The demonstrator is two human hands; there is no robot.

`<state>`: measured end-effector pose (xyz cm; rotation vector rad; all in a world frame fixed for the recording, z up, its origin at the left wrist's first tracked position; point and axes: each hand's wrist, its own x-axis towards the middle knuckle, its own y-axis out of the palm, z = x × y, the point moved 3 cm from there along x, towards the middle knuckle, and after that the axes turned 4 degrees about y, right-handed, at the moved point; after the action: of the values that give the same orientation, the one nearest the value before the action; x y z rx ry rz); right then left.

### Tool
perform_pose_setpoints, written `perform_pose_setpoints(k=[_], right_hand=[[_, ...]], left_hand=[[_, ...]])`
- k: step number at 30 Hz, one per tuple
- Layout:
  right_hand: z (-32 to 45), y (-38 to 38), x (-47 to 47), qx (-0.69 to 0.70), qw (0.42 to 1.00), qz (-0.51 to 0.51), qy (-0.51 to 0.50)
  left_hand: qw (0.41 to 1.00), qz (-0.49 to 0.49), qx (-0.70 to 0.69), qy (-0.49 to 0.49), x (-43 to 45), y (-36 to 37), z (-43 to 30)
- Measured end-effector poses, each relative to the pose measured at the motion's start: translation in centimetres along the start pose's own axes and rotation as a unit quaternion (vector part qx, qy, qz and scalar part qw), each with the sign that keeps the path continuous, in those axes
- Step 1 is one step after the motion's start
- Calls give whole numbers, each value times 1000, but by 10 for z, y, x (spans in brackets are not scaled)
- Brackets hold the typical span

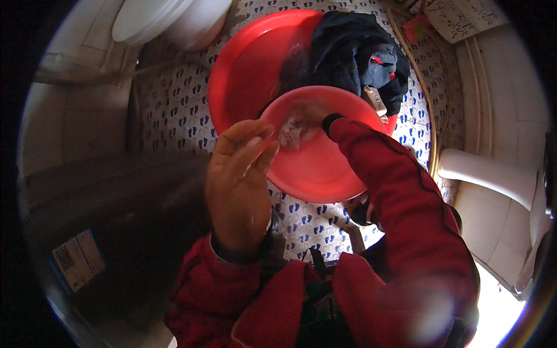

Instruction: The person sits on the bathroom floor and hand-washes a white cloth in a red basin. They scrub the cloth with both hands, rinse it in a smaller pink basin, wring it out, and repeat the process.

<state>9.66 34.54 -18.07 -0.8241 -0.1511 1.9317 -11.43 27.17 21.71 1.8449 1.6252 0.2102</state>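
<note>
A pink-red plastic basin (326,174) lies before me, overlapping a larger red tub (243,56). My right hand (313,112) is inside the smaller basin, blurred, at a pale crumpled thing (291,132) that may be a wet cloth; whether the fingers grip it cannot be told. My left hand (239,178) is raised at the basin's left edge, palm up, fingers apart and slightly curled, with nothing in it. Dark clothing (343,48) is heaped over the right side of the large tub. A pale bar or block (375,101) rests by the clothing, near the smaller basin's rim.
The floor (300,217) bears blue footprint patterns. A hose or pipe (424,87) curves along the right, near a white ceramic fixture (487,174). White rounded containers (148,19) stand at the upper left. A dark appliance or cabinet (143,243) with a label fills the lower left.
</note>
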Motion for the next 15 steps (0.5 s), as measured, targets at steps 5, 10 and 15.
perform_pose_setpoints(k=[5,10,15], right_hand=[[13,15,8,-68,957,214,-184],[11,-16,-31,54,994,-92,30],[20,-32,-68,-226,939,-196,167]], left_hand=[[999,1,-15,-45,3,4,5],[999,15,-20,-37,-1,-2,4],[999,27,6,-28,-2,2,3]])
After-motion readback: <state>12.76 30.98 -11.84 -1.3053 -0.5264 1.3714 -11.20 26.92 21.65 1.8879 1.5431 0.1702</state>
